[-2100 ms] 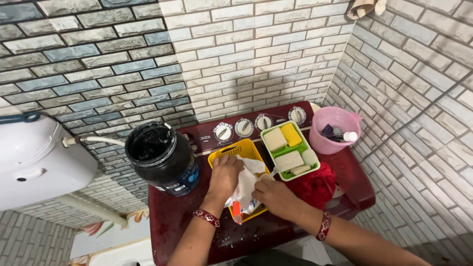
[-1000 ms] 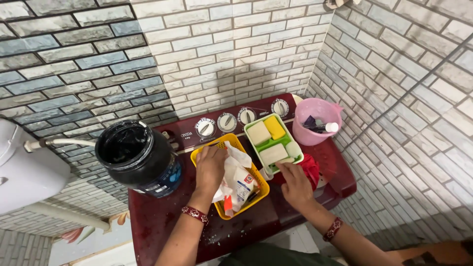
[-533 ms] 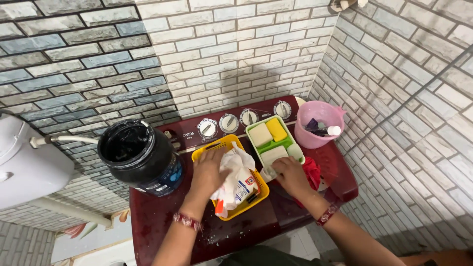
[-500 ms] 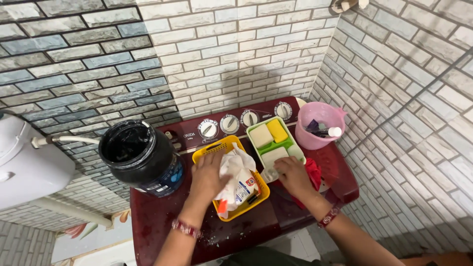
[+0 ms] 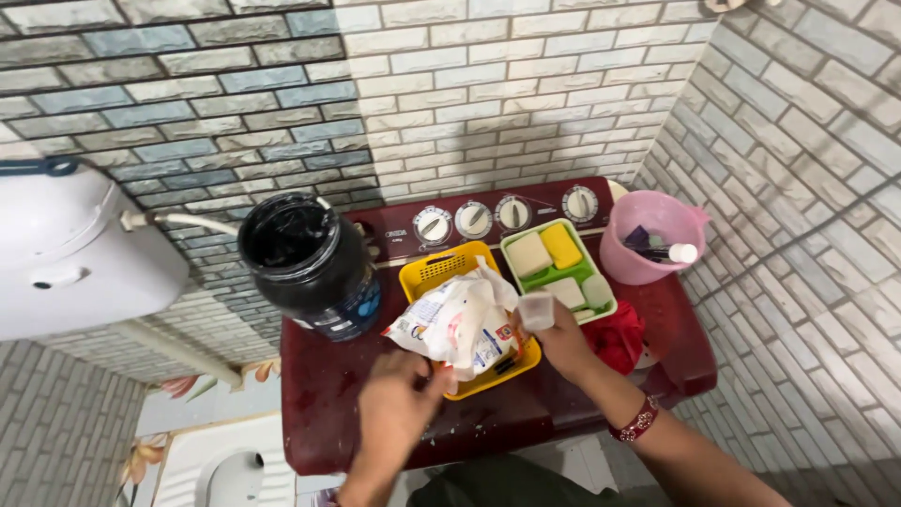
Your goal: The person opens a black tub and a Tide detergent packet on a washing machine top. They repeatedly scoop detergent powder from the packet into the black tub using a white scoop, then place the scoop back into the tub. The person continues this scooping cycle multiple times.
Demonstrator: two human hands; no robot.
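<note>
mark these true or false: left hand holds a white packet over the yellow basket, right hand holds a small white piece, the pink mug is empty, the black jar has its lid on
1. The left hand holds a white packet over the yellow basket: true.
2. The right hand holds a small white piece: true.
3. The pink mug is empty: false, small items lie inside it.
4. The black jar has its lid on: false, its mouth is open.

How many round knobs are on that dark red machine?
4, in a row along the washing machine's back panel: far-left knob, second, third, far-right. None seem hidden.
</note>
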